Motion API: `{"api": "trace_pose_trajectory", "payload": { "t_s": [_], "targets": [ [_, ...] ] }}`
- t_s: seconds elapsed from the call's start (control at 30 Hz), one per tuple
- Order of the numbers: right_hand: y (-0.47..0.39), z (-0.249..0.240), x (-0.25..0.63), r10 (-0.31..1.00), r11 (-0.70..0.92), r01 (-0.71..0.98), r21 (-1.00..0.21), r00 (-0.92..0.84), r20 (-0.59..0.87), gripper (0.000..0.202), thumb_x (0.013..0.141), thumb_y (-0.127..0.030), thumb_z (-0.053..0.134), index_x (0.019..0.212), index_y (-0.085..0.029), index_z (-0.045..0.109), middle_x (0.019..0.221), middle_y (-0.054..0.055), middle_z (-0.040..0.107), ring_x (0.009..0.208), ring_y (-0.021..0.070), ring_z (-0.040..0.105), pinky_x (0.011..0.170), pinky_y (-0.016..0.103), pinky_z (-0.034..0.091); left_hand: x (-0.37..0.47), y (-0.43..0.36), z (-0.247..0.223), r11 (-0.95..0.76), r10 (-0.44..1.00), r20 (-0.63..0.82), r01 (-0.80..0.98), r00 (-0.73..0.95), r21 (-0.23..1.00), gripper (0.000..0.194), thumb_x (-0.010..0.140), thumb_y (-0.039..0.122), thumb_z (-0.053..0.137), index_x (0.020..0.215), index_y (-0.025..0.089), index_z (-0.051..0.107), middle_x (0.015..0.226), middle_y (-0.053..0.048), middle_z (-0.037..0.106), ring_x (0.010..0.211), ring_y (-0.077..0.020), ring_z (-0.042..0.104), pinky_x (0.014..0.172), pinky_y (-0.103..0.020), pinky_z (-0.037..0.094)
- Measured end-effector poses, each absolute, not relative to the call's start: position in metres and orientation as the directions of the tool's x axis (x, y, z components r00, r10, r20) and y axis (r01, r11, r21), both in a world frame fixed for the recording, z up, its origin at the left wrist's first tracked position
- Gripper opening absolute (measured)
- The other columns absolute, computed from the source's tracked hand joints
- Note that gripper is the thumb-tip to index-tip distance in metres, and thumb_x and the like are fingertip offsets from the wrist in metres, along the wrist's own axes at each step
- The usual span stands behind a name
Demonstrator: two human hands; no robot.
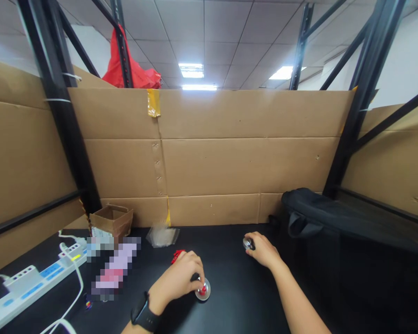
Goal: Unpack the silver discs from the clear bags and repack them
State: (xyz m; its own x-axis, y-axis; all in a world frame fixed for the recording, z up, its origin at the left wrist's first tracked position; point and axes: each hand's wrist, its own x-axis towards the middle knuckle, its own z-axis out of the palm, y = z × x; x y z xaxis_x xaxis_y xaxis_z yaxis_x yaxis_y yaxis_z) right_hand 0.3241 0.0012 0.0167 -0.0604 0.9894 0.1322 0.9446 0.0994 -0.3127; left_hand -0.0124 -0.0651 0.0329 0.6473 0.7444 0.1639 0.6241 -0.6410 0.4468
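Note:
My left hand point(186, 273), with a black watch on its wrist, is over the black tabletop, its fingers pinched together. Its fingertips touch a small round clear or silvery dish point(207, 293) with something red inside. A dark bit shows between the fingers; what they pinch is hidden. Just behind this hand lies a red item point(177, 255), partly covered by it. Farther to the right, my right hand point(263, 250) is closed on a small round silvery object point(247, 243) with a dark part. Its kind is too small to make out.
A white power strip point(31, 288) with cables runs along the left. Beside it are a small open cardboard box point(112, 220) and a blurred pink item point(116, 266). A clear plastic bag point(162, 235) lies near the cardboard back wall point(212, 167). A black bag point(348, 250) occupies the right.

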Motion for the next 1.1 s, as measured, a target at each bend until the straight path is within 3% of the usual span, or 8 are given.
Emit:
{"api": "trace_pose_trajectory", "payload": {
  "t_s": [0.17, 0.3, 0.5, 0.6, 0.73, 0.83, 0.93, 1.1],
  "targets": [
    [-0.004, 0.024, 0.324, 0.987, 0.114, 0.949, -0.293, -0.075, 0.142, 0.035, 0.082, -0.021, 0.062, 0.114, -0.033, 0.066, 0.116, 0.003, 0.066, 0.111, 0.0232, 0.06, 0.08, 0.029, 0.045, -0.015, -0.067, 0.035, -0.629, 0.752, 0.169, 0.619, 0.636, 0.469, 0.02, 0.074, 0.044, 0.08, 0.086, 0.03, 0.077, 0.093, 0.001, 0.071, 0.097, -0.0202, 0.057, 0.09, -0.03, 0.035],
    [-0.006, 0.024, 0.322, 0.983, 0.129, 0.949, -0.289, -0.084, 0.161, 0.031, 0.08, -0.019, 0.063, 0.107, -0.033, 0.069, 0.11, 0.003, 0.066, 0.107, 0.0249, 0.06, 0.079, 0.03, 0.046, -0.009, -0.07, 0.037, -0.647, 0.741, 0.197, 0.605, 0.642, 0.464, 0.008, 0.079, 0.034, 0.076, 0.087, 0.032, 0.077, 0.092, 0.0, 0.071, 0.099, -0.0207, 0.058, 0.089, -0.03, 0.035],
    [-0.005, 0.025, 0.309, 0.933, 0.255, 0.887, -0.384, -0.122, 0.339, 0.033, 0.081, -0.024, 0.064, 0.114, -0.028, 0.068, 0.123, 0.007, 0.061, 0.113, 0.026, 0.057, 0.093, 0.036, 0.047, 0.007, -0.076, 0.035, -0.624, 0.77, 0.193, 0.653, 0.609, 0.43, 0.008, 0.08, 0.028, 0.072, 0.073, 0.028, 0.075, 0.091, -0.003, 0.069, 0.101, -0.0238, 0.056, 0.091, -0.035, 0.035],
    [-0.013, 0.031, 0.288, 0.878, 0.431, 0.759, -0.487, -0.228, 0.421, 0.031, 0.083, -0.024, 0.064, 0.113, -0.027, 0.068, 0.126, 0.008, 0.059, 0.118, 0.0252, 0.055, 0.1, 0.039, 0.045, 0.009, -0.077, 0.038, -0.639, 0.761, 0.221, 0.649, 0.61, 0.412, 0.009, 0.082, 0.025, 0.069, 0.074, 0.026, 0.073, 0.098, -0.003, 0.067, 0.105, -0.0237, 0.053, 0.091, -0.036, 0.034],
    [-0.03, 0.036, 0.252, 0.83, 0.556, 0.494, -0.668, -0.37, 0.417, 0.023, 0.086, -0.028, 0.064, 0.109, -0.026, 0.069, 0.116, 0.007, 0.064, 0.104, 0.0219, 0.062, 0.079, 0.032, 0.052, 0.009, -0.076, 0.044, -0.573, 0.819, 0.304, 0.675, 0.487, 0.465, 0.008, 0.087, 0.025, 0.064, 0.084, 0.027, 0.071, 0.104, -0.003, 0.064, 0.106, -0.0228, 0.053, 0.09, -0.037, 0.033],
    [-0.041, 0.032, 0.229, 0.816, 0.53, 0.308, -0.79, -0.44, 0.376, 0.051, 0.074, -0.033, 0.08, 0.122, -0.028, 0.063, 0.122, 0.007, 0.063, 0.099, 0.0214, 0.064, 0.074, 0.031, 0.053, 0.011, -0.071, 0.044, -0.469, 0.88, 0.37, 0.667, 0.298, 0.579, 0.012, 0.09, 0.033, 0.061, 0.087, 0.026, 0.071, 0.104, -0.004, 0.061, 0.106, -0.0236, 0.053, 0.092, -0.039, 0.035],
    [-0.045, 0.024, 0.211, 0.812, 0.486, 0.154, -0.86, -0.442, 0.38, 0.084, 0.058, -0.035, 0.092, 0.134, -0.031, 0.055, 0.134, 0.008, 0.059, 0.103, 0.0233, 0.064, 0.078, 0.034, 0.055, 0.014, -0.064, 0.038, -0.446, 0.892, 0.417, 0.495, 0.175, 0.746, 0.023, 0.092, 0.042, 0.056, 0.089, 0.023, 0.07, 0.105, -0.006, 0.057, 0.105, -0.0231, 0.056, 0.093, -0.038, 0.041],
    [-0.044, 0.019, 0.195, 0.826, 0.445, -0.067, -0.893, -0.355, 0.438, 0.071, 0.062, -0.035, 0.09, 0.126, -0.028, 0.059, 0.126, 0.008, 0.065, 0.096, 0.0208, 0.067, 0.073, 0.032, 0.055, 0.024, -0.056, 0.021, -0.422, 0.907, 0.411, 0.2, 0.094, 0.884, 0.035, 0.091, 0.052, 0.055, 0.092, 0.019, 0.068, 0.115, -0.01, 0.054, 0.116, -0.0241, 0.054, 0.103, -0.036, 0.042]
  ]
}}
